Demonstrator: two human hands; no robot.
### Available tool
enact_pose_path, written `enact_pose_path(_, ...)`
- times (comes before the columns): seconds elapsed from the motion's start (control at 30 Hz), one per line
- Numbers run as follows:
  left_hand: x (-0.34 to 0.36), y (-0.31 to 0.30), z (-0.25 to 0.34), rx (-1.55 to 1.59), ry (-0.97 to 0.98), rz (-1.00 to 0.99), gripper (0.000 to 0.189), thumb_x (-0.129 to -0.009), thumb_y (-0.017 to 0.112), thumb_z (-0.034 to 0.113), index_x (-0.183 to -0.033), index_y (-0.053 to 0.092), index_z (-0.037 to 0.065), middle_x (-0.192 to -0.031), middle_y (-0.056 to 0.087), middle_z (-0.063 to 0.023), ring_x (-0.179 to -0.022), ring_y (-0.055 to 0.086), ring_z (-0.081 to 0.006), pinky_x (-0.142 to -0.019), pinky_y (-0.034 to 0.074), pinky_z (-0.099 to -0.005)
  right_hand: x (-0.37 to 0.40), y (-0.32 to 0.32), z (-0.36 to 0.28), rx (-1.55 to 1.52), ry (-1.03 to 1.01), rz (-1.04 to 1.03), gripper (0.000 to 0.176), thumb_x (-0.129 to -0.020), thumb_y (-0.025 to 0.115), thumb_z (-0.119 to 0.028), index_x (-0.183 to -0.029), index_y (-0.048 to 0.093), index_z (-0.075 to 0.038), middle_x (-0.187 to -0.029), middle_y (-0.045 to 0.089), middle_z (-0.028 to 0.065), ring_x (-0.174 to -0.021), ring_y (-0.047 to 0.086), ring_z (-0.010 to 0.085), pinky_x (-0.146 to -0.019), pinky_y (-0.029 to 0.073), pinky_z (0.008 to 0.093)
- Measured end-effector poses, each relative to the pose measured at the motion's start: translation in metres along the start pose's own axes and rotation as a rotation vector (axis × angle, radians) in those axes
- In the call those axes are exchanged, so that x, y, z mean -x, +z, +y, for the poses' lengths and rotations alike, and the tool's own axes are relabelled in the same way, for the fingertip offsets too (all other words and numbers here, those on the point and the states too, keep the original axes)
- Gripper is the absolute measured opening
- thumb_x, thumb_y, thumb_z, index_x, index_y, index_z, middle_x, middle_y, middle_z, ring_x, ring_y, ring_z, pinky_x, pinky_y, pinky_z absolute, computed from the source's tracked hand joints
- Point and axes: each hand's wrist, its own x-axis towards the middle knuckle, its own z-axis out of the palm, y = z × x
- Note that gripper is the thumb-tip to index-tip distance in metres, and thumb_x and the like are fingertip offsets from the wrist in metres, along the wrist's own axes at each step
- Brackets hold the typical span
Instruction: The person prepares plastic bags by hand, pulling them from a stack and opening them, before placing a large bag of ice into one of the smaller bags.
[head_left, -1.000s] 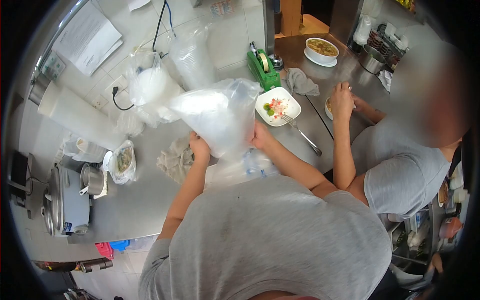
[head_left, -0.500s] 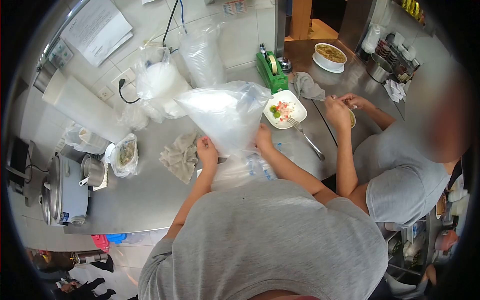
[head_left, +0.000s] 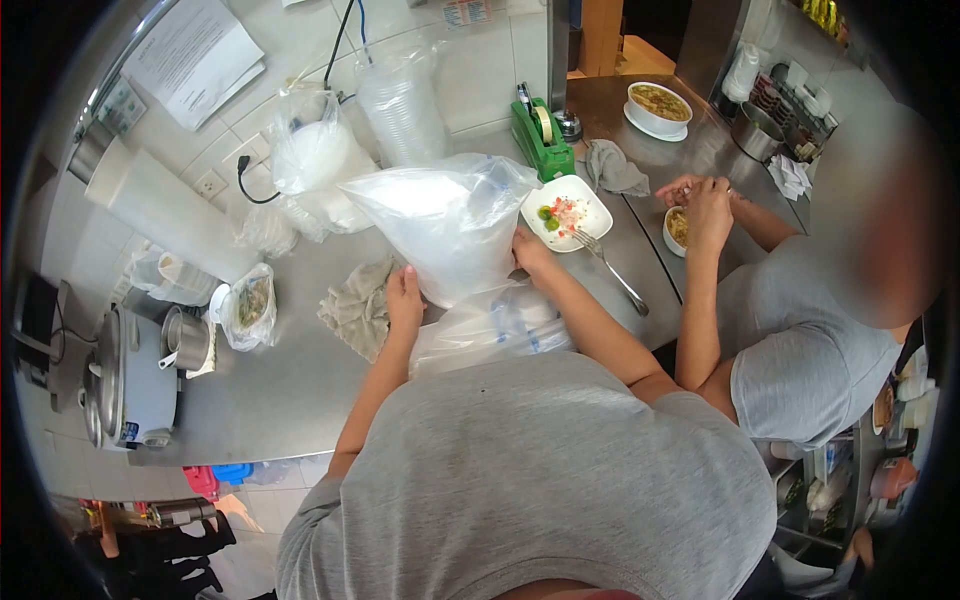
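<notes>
Right hand (head_left: 527,252) bent around the lower right edge of a puffed-up plastic bag (head_left: 440,225), seemingly gripping the film, a person stands at a steel counter (head_left: 240,410) spanning the frame; the left hand (head_left: 404,300) curls at the bag's lower left edge (whether it pinches the plastic cannot be told). At right, a co-worker (head_left: 800,370) in a gray T-shirt leans over the counter. The bag fills the center of the frame, wide at the top and narrower between the hands. It looks light, soft and probably slick, apt to crumple or tear under a hard tug; gathered folds along its lower sides would seem the surest hold. Flat plastic (head_left: 475,338) with blue markings lies below it, near the person's chest. Beside the left hand sits a rumpled cloth (head_left: 352,312). Right of the bag are a white plate (head_left: 596,208) of diced food, a green tape dispenser (head_left: 545,150) in the upper center and a fork (head_left: 617,275), tines on the plate.
</notes>
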Motion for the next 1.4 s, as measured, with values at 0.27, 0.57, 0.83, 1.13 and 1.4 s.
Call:
enact_pose_path(0.27,0.062,0.007,0.042,-0.099,0.556,-0.216,0.021,-0.079,0.068,0.02,-0.082,0.055,0.004,-0.072,0.052,-0.0025,-0.064,0.051,-0.0123,-0.059,0.043,-0.0265,0.026,-0.059,-0.011,0.119,-0.065,-0.611,0.041,-0.087,0.055,-0.037,-0.108,0.054,-0.002,-0.089,0.058,0.0052,-0.081,0.055,0.0111,-0.076,0.044,0.0247)
enact_pose_path(0.57,0.085,0.016,0.082,-0.373,0.615,-0.33,0.025,-0.073,0.072,0.012,-0.091,0.058,0.003,-0.078,0.057,-0.0046,-0.074,0.053,-0.0151,-0.068,0.042,-0.0271,0.041,-0.041,-0.038,0.519,-0.184,-0.804,0.018,-0.085,0.058,-0.02,-0.08,0.056,-0.002,-0.075,0.058,-0.001,-0.073,0.051,0.0075,-0.069,0.041,0.0229)
enact_pose_path(0.83,0.094,-0.001,0.124,0.022,0.497,-0.282,0.012,-0.082,0.063,0.012,-0.078,0.062,0.001,-0.077,0.057,-0.0022,-0.072,0.051,-0.0112,-0.066,0.039,-0.0222,0.115,0.003,-0.117,0.561,-0.477,-0.64,0.013,-0.082,0.063,-0.014,-0.084,0.056,-0.002,-0.08,0.059,0.0006,-0.075,0.052,0.01,-0.07,0.042,0.024)
enact_pose_path(1.13,0.101,-0.034,0.145,0.412,0.225,-0.511,0.035,-0.084,0.06,0.033,-0.067,0.058,0.003,-0.06,0.051,0.0006,-0.051,0.044,-0.0065,-0.05,0.034,-0.0221,0.112,-0.013,-0.121,0.344,-0.462,-0.598,0.011,-0.082,0.062,-0.01,-0.083,0.057,-0.001,-0.088,0.06,0.0042,-0.087,0.056,0.0128,-0.076,0.043,0.0257)
enact_pose_path(1.4,0.091,-0.033,0.147,0.235,0.24,-1.071,0.031,-0.081,0.066,0.032,-0.083,0.06,0.001,-0.065,0.057,0.0027,-0.059,0.05,-0.005,-0.054,0.038,-0.0198,0.138,0.019,-0.125,-0.426,-0.74,-0.656,0.022,-0.085,0.06,-0.023,-0.082,0.06,-0.001,-0.072,0.058,0.0118,-0.068,0.058,0.0206,-0.071,0.047,0.033)
